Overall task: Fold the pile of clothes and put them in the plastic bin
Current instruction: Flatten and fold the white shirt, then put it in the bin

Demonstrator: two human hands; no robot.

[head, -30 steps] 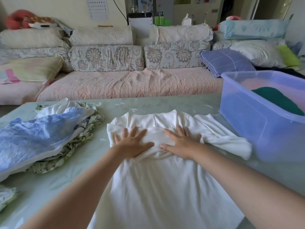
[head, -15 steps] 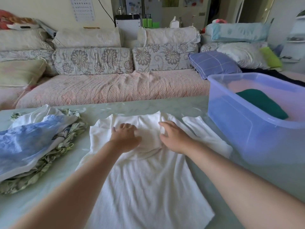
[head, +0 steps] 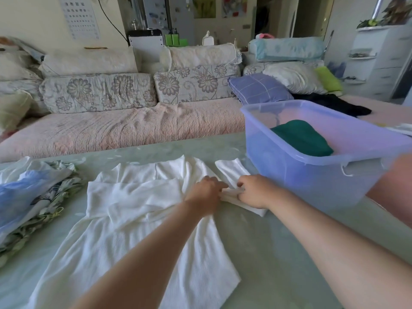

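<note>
**Both hands at the shirt's right sleeve**

A white shirt (head: 133, 219) lies spread flat on the pale green surface (head: 278, 241), collar at the far end. The left hand (head: 206, 192) and right hand (head: 255, 192) meet at its right sleeve (head: 231, 170), fingers of both curled and pinching the bunched fabric between them. Just right of them stands the plastic bin (head: 312, 172), a folded green garment (head: 303, 139) inside. The pile of clothes (head: 33, 197) waits at the left edge.
</note>
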